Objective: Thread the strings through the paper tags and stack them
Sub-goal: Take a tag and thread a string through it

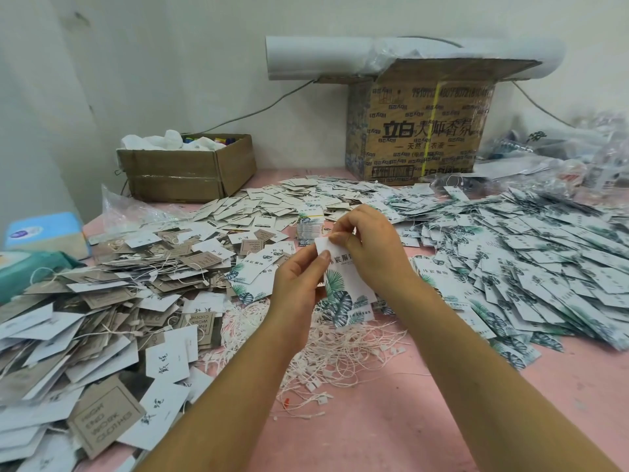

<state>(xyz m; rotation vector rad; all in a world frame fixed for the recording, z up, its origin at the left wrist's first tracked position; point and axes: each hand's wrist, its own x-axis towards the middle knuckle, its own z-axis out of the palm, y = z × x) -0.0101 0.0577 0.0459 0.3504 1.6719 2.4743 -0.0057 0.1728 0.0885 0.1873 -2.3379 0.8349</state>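
Pink tabletop (391, 420), matte, set against a plain white wall. Item in work: one rectangular leaf-print tag (343, 284), smooth white card with green-blue fronds and dark characters, held upright above the centre of the table. The left hand (299, 277) pinches its upper left corner between thumb and curled fingers. The right hand (371, 247) pinches the top edge just beside it, fingers bent close together. Whether either hand also holds a string cannot be told. Below the hands lies a tangled heap of thin white strings (326, 362) with small flat white tabs. To the right is a broad, overlapping spread of matching leaf-print tags (531, 267). To the left is a loose heap of grey-brown kraft and white card tags (102, 318), several with strings attached. Behind is a scatter of plain white tags (272, 202). At the rear stand a low open cardboard box (187, 172), taped, holding crumpled white plastic, and a tall printed carton (418, 131) with a white cylindrical roll (340, 57) lying across its top. Crinkled clear plastic bags (561, 151) lie at far right, and a blue tissue pack (44, 233) at far left.
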